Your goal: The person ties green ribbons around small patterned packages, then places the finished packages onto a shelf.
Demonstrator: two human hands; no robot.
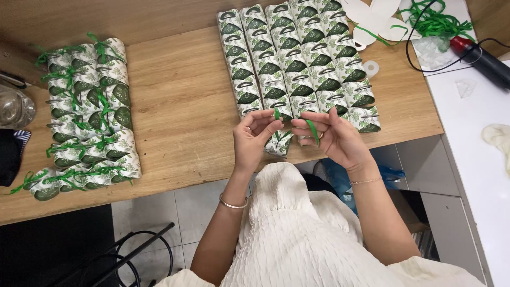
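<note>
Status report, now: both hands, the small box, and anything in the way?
Left hand and right hand both pinch green ribbon. Leaf-print box between them, at table edge. Nothing blocks.

A small white paper favour box printed with green leaves [278, 142] sits between both hands at the table's front edge. Unribboned matching boxes [297, 58] stand in rows just behind; ribbon-tied ones [87, 114] cluster far left.

Head camera, straight down, close — wooden table [186, 111] edge, person's lap
</note>
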